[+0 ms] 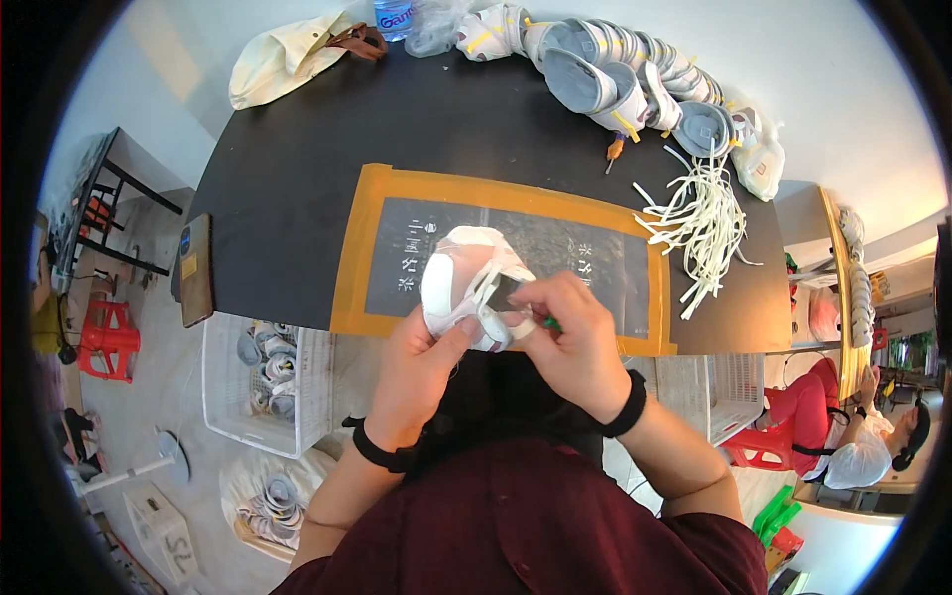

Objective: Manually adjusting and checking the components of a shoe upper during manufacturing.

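A white and pink shoe upper (pixel 466 260) is held above the taped mat on the table. My left hand (pixel 421 372) grips its near left edge, thumb pressed on the white material. A white shoelace (pixel 485 286) runs across the upper's opening. At the right side of the upper, my right hand (pixel 570 332) is closed in a pinch close to the lace and the opening. A small green bit shows between its fingers, but what they hold is mostly hidden. Both wrists wear black bands.
The dark table (pixel 288 169) carries a phone (pixel 196 268), a cloth bag (pixel 288 64), stacked shoe uppers (pixel 595 79), an orange-handled tool (pixel 615 149) and loose white laces (pixel 699 223). Crates of uppers, like the white crate (pixel 253 431), stand below. A seated person (pixel 858 461) is at right.
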`<state>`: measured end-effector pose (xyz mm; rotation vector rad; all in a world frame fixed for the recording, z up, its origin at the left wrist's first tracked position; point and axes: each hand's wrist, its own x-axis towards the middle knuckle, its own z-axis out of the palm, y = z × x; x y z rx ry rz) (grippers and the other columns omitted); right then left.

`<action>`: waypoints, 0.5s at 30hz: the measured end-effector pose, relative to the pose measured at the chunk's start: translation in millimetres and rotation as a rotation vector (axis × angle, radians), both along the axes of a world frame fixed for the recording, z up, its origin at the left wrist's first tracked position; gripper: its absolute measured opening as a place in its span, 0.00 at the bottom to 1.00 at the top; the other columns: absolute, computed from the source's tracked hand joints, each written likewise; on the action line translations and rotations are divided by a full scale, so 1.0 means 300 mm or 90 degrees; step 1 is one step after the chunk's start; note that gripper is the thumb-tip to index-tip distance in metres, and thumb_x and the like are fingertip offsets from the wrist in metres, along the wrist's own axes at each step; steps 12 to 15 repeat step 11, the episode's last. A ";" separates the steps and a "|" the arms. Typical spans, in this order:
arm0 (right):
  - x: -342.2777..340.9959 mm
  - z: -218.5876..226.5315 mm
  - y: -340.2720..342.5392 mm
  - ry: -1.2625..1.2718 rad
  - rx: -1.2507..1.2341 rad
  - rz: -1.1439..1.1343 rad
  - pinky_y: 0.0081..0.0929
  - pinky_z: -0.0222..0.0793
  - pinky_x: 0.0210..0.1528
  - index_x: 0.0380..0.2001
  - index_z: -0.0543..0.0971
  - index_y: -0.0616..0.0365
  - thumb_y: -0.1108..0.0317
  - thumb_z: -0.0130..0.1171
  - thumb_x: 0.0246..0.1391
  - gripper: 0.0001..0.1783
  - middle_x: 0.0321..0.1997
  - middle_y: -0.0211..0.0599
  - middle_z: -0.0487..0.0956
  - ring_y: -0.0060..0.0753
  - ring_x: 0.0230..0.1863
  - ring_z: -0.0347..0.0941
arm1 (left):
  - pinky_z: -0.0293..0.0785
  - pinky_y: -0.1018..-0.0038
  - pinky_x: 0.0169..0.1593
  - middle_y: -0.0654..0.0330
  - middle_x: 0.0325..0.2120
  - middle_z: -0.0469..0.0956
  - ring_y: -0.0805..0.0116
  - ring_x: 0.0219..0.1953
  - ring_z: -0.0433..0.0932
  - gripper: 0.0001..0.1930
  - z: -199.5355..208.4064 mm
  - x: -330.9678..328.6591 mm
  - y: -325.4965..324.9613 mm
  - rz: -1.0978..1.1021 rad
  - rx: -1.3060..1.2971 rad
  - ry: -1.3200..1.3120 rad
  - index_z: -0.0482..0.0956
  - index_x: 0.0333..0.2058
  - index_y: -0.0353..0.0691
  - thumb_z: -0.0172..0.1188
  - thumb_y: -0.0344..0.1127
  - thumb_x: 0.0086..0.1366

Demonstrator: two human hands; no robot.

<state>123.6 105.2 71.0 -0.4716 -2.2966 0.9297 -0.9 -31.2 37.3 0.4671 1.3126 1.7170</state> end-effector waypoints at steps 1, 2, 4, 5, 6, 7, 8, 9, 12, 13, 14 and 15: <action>0.014 -0.004 -0.006 -0.030 -0.085 -0.037 0.26 0.72 0.31 0.35 0.79 0.58 0.71 0.69 0.49 0.11 0.32 0.36 0.75 0.34 0.27 0.74 | 0.69 0.81 0.38 0.68 0.38 0.77 0.82 0.34 0.71 0.14 0.019 0.012 -0.001 0.029 -0.005 -0.018 0.76 0.50 0.35 0.59 0.32 0.68; 0.014 -0.007 -0.016 -0.030 -0.085 -0.036 0.26 0.72 0.31 0.35 0.79 0.58 0.71 0.69 0.49 0.11 0.32 0.36 0.75 0.34 0.27 0.74 | 0.69 0.81 0.38 0.68 0.38 0.77 0.82 0.34 0.71 0.14 0.031 0.021 -0.001 0.031 -0.005 -0.018 0.76 0.50 0.35 0.59 0.32 0.68; -0.002 -0.015 -0.035 -0.031 -0.143 -0.066 0.27 0.72 0.34 0.35 0.79 0.58 0.70 0.69 0.48 0.11 0.32 0.36 0.75 0.33 0.31 0.74 | 0.66 0.80 0.35 0.69 0.37 0.76 0.82 0.31 0.67 0.13 0.043 0.031 0.007 0.053 0.028 0.026 0.76 0.48 0.35 0.59 0.32 0.68; -0.014 -0.031 -0.039 -0.023 -0.122 -0.065 0.27 0.72 0.36 0.35 0.79 0.58 0.70 0.69 0.49 0.11 0.32 0.36 0.75 0.34 0.33 0.75 | 0.66 0.80 0.35 0.69 0.37 0.76 0.82 0.31 0.67 0.13 0.024 0.031 0.008 0.053 0.028 0.027 0.76 0.48 0.35 0.59 0.32 0.68; -0.023 -0.039 -0.047 -0.024 -0.124 -0.066 0.27 0.72 0.36 0.35 0.79 0.58 0.70 0.69 0.49 0.11 0.32 0.36 0.75 0.34 0.33 0.75 | 0.67 0.80 0.36 0.68 0.37 0.77 0.81 0.31 0.69 0.12 0.001 0.032 0.002 0.037 -0.007 0.139 0.76 0.48 0.35 0.59 0.32 0.68; -0.031 -0.046 -0.054 -0.003 -0.107 -0.065 0.28 0.72 0.35 0.35 0.79 0.58 0.70 0.69 0.49 0.11 0.32 0.37 0.75 0.33 0.33 0.75 | 0.68 0.79 0.38 0.67 0.38 0.77 0.80 0.32 0.70 0.12 -0.011 0.035 -0.003 0.020 -0.043 0.252 0.77 0.48 0.36 0.59 0.32 0.68; -0.034 -0.050 -0.058 0.018 -0.089 -0.065 0.28 0.72 0.35 0.36 0.79 0.58 0.70 0.68 0.49 0.11 0.32 0.37 0.75 0.33 0.33 0.75 | 0.68 0.79 0.38 0.67 0.38 0.77 0.80 0.32 0.70 0.12 -0.011 0.038 -0.007 0.019 -0.045 0.251 0.77 0.48 0.36 0.59 0.32 0.68; -0.034 -0.047 -0.054 -0.006 -0.109 -0.060 0.29 0.72 0.36 0.36 0.79 0.59 0.69 0.68 0.50 0.11 0.34 0.37 0.76 0.34 0.35 0.76 | 0.68 0.80 0.40 0.65 0.38 0.77 0.78 0.34 0.71 0.12 -0.013 0.041 -0.011 0.021 -0.065 0.255 0.76 0.48 0.35 0.59 0.33 0.68; -0.032 -0.058 -0.046 -0.020 -0.328 -0.074 0.29 0.73 0.37 0.36 0.79 0.59 0.68 0.67 0.52 0.09 0.38 0.34 0.78 0.34 0.36 0.76 | 0.68 0.80 0.42 0.63 0.39 0.77 0.77 0.36 0.72 0.13 -0.015 0.044 -0.018 0.023 -0.087 0.257 0.76 0.48 0.35 0.59 0.34 0.68; -0.032 -0.058 -0.046 -0.020 -0.328 -0.074 0.29 0.73 0.37 0.36 0.79 0.59 0.68 0.67 0.52 0.09 0.38 0.34 0.78 0.34 0.36 0.76 | 0.68 0.80 0.42 0.63 0.39 0.77 0.77 0.36 0.72 0.13 -0.015 0.044 -0.018 0.023 -0.087 0.257 0.76 0.48 0.35 0.59 0.34 0.68; -0.032 -0.058 -0.046 -0.020 -0.328 -0.074 0.29 0.73 0.37 0.36 0.79 0.59 0.68 0.67 0.52 0.09 0.38 0.34 0.78 0.34 0.36 0.76 | 0.68 0.80 0.42 0.63 0.39 0.77 0.77 0.36 0.72 0.13 -0.015 0.044 -0.018 0.023 -0.087 0.257 0.76 0.48 0.35 0.59 0.34 0.68; -0.032 -0.058 -0.046 -0.020 -0.328 -0.074 0.29 0.73 0.37 0.36 0.79 0.59 0.68 0.67 0.52 0.09 0.38 0.34 0.78 0.34 0.36 0.76 | 0.68 0.80 0.42 0.63 0.39 0.77 0.77 0.36 0.72 0.13 -0.015 0.044 -0.018 0.023 -0.087 0.257 0.76 0.48 0.35 0.59 0.34 0.68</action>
